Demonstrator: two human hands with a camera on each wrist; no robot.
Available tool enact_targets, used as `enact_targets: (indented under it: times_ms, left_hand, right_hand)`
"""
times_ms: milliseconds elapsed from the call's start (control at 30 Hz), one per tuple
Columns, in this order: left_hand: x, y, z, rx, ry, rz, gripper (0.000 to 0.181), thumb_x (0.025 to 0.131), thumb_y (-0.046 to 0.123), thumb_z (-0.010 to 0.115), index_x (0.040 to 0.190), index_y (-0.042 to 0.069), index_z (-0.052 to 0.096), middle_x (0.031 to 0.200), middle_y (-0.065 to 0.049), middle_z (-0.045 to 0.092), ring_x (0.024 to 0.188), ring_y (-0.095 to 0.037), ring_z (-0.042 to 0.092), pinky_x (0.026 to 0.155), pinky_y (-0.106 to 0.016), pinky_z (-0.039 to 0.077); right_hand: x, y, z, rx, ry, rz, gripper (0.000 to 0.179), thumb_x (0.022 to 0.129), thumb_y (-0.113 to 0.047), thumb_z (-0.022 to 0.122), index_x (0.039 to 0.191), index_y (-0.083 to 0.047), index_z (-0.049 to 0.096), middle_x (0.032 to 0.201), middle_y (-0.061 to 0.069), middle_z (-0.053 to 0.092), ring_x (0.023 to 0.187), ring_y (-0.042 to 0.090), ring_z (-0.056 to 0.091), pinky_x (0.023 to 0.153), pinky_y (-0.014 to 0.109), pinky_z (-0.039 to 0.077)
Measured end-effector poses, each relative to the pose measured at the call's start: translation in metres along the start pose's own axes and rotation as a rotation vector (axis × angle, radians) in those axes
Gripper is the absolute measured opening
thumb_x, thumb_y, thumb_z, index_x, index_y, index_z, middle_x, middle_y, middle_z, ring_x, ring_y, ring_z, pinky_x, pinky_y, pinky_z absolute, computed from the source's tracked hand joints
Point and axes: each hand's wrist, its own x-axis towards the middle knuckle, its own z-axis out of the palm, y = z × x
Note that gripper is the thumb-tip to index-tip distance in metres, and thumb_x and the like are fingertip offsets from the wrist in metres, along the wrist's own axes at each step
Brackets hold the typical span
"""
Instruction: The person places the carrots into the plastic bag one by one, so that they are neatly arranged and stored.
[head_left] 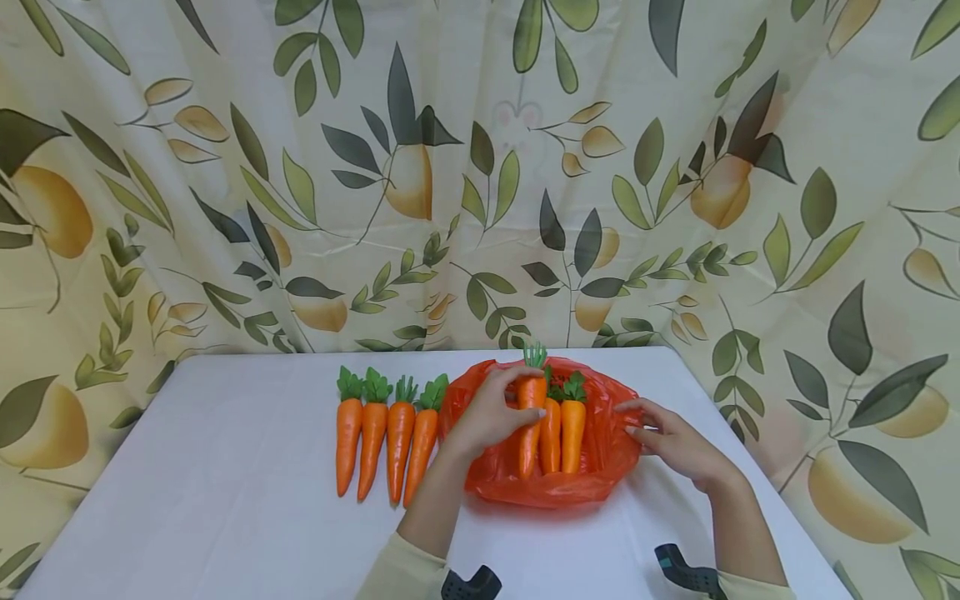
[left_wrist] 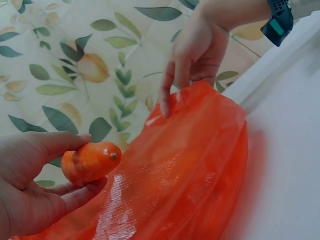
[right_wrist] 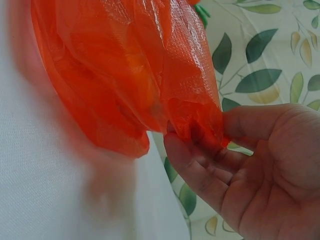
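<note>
My left hand pinches an orange carrot with a green top between thumb and fingers, above a red plastic bag. In the left wrist view the carrot's tip end points toward the camera. Two more carrots, one of them the right-hand carrot, lie side by side in the open bag. At the bag's right edge, my right hand grips the plastic. The right wrist view shows the bag rim gathered between the thumb and fingers of the right hand.
Left of the bag, several carrots lie in a row with their leafy tops away from me. A white cloth covers the table. Behind it hangs a curtain printed with leaves and fruit. Dark devices sit on both wrists.
</note>
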Motion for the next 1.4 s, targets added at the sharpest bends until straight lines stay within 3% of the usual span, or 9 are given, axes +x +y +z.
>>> enact_targets:
  times_ms: [400, 800, 1133, 1400]
  left_hand:
    - [0.006, -0.015, 0.013, 0.001, 0.020, -0.036, 0.048, 0.089, 0.010, 0.083, 0.132, 0.022, 0.067, 0.133, -0.007, 0.050, 0.104, -0.024, 0.057, 0.083, -0.034, 0.056]
    - [0.006, -0.030, 0.020, 0.026, 0.008, -0.027, 0.049, 0.087, 0.007, 0.083, 0.133, 0.015, 0.066, 0.120, -0.007, 0.051, 0.096, -0.022, 0.057, 0.078, -0.031, 0.055]
    - [0.001, -0.034, 0.025, 0.049, -0.041, -0.062, 0.045, 0.087, 0.012, 0.085, 0.126, 0.026, 0.067, 0.124, -0.006, 0.050, 0.105, -0.025, 0.057, 0.083, -0.036, 0.058]
    - [0.003, -0.038, 0.023, 0.006, 0.009, -0.072, 0.048, 0.085, 0.006, 0.085, 0.128, 0.017, 0.068, 0.121, -0.009, 0.049, 0.101, -0.026, 0.057, 0.083, -0.037, 0.057]
  right_hand:
    - [0.000, 0.000, 0.002, 0.010, -0.007, -0.013, 0.037, 0.106, -0.009, 0.054, 0.143, -0.001, 0.052, 0.147, 0.028, 0.046, 0.120, 0.038, 0.058, 0.090, 0.039, 0.058]
    - [-0.001, -0.001, 0.003, 0.006, -0.004, -0.009, 0.038, 0.106, -0.009, 0.054, 0.143, -0.001, 0.052, 0.149, 0.028, 0.044, 0.123, 0.040, 0.057, 0.091, 0.040, 0.057]
    - [-0.001, -0.001, 0.002, 0.007, -0.004, -0.025, 0.037, 0.107, -0.009, 0.054, 0.143, 0.000, 0.052, 0.148, 0.028, 0.045, 0.120, 0.039, 0.058, 0.090, 0.040, 0.058]
    - [0.000, 0.001, 0.001, 0.016, -0.007, -0.024, 0.037, 0.107, -0.011, 0.055, 0.143, -0.001, 0.052, 0.149, 0.029, 0.044, 0.121, 0.039, 0.058, 0.090, 0.039, 0.058]
